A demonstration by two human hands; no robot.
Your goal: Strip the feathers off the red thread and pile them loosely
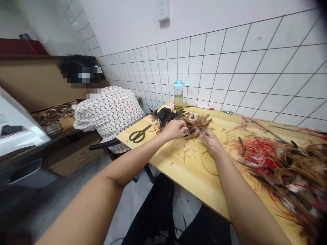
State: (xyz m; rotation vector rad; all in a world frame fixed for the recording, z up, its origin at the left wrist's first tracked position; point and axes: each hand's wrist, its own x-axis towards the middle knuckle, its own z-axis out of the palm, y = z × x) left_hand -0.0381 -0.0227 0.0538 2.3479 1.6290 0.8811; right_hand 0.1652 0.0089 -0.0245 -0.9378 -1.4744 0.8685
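My left hand (175, 130) is closed at the near edge of a pile of dark feathers (167, 116); what its fingers pinch is too small to make out, though a bit of red shows beside them. My right hand (208, 140) is closed on a bundle of brown feathers (200, 124), gripping it at its lower end. The two hands are a short way apart over the wooden table (184, 170). Black-handled scissors (139, 135) lie to the left of my left hand. A red string (208, 163) curls on the tabletop below my right hand.
A large heap of brown feathers with red string (288, 166) covers the table's right side. A water bottle (178, 95) and a red-and-white marker (205, 107) are by the tiled wall. At the left, another person in a patterned shirt (114, 109) sits at a second table.
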